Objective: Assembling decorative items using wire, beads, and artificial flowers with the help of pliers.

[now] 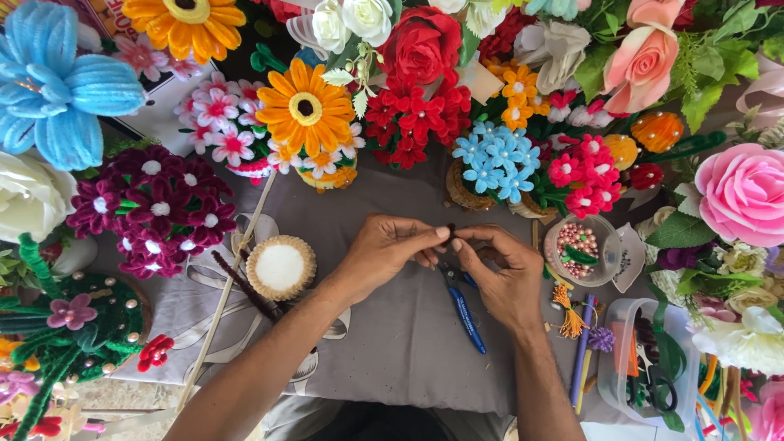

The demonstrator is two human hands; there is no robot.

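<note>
Two bare hands are brought together over a grey cloth table cover (pixel 408 335), ringed on three sides by handmade pipe-cleaner and fabric flowers. A small dark piece (pixel 449 231), too small to be identified, is pinched between the fingertips of the left hand (pixel 384 251) and those of the right hand (pixel 502 273), at the middle of the cloth; both grips are closed narrowly on it, thumb against forefinger. Blue-handled pliers (pixel 464 306) lie on the cloth just under the right hand, their handles pointed toward the person. A round cream foam disc in a woven rim (pixel 280 267) rests well apart to the left, beside a dark brown pipe-cleaner stem (pixel 245 286) and a long pale wooden stick (pixel 224 302). A clear round cup of pink beads (pixel 581 249) stands near the right hand. For fine shaping of this kind, the piece is judged best kept close to the fingertips, with wrists steadied low over the cloth and the twist applied in small turns.
</note>
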